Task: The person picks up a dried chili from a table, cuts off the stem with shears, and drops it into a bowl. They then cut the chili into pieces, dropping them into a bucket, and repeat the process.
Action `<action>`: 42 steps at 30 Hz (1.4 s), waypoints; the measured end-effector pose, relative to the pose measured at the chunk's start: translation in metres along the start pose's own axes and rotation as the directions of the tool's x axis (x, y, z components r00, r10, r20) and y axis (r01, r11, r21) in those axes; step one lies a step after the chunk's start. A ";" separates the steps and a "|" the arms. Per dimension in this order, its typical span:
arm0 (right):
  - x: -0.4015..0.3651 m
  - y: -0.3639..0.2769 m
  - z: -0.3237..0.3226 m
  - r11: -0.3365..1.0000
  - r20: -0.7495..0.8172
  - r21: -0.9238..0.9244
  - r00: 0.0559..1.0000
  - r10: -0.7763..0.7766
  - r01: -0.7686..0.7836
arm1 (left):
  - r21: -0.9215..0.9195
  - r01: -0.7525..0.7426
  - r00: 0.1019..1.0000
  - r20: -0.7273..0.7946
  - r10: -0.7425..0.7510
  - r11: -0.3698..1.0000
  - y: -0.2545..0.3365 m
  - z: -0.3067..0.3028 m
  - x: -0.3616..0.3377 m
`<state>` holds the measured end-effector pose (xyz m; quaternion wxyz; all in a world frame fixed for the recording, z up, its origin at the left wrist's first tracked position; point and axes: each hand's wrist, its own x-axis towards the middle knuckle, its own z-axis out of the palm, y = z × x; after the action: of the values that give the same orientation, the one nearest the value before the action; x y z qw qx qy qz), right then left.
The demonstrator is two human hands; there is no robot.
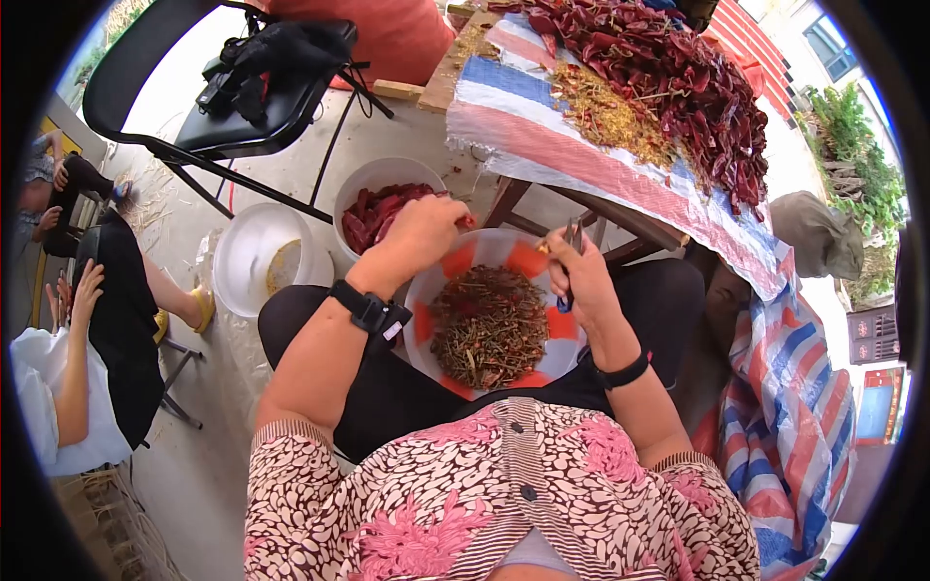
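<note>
My left hand (429, 232) is closed over the rim area of a white bucket (343, 198). A bit of dried red chili pepper (466, 222) shows at its fingertips. Dark red dried chili peppers (373, 215) lie in that bucket. In my right hand (586, 276) is a pair of scissors (575, 233), blades pointing up and a blue handle below the palm. Between my legs, under both hands, stands a tub with orange and white sides (418, 324). Many cut chili stems (489, 329) fill its bottom.
A table with a striped cloth (484, 111) bears a heap of dried chilies (678, 87) and yellow seeds (610, 111). Left are a white basin (242, 257) and a black folding chair (208, 107) with a black bag. Another person (73, 378) sits at far left. Striped sheeting (785, 387) hangs right.
</note>
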<state>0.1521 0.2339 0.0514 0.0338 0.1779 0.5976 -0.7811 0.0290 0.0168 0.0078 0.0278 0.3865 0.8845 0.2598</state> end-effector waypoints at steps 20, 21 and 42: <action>0.098 -0.111 -0.129 0.208 -0.071 -0.972 0.720 -0.690 0.104 | 0.187 0.132 0.950 0.258 -0.178 0.973 -0.004 0.003 0.009; 0.109 -0.130 -0.139 0.153 -0.130 -0.987 0.757 -0.640 -0.039 | 0.179 0.130 0.923 0.338 -0.185 0.975 -0.005 0.004 0.010; 0.139 -0.186 -0.154 0.559 -0.213 -0.667 0.593 -0.777 0.493 | 0.042 0.067 0.921 0.382 -0.078 0.997 0.003 -0.001 0.023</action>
<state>0.0091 0.4542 0.1444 -0.3638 0.1129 0.8019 -0.4603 0.0153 0.0341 0.0134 0.2044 0.3972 0.8792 0.1655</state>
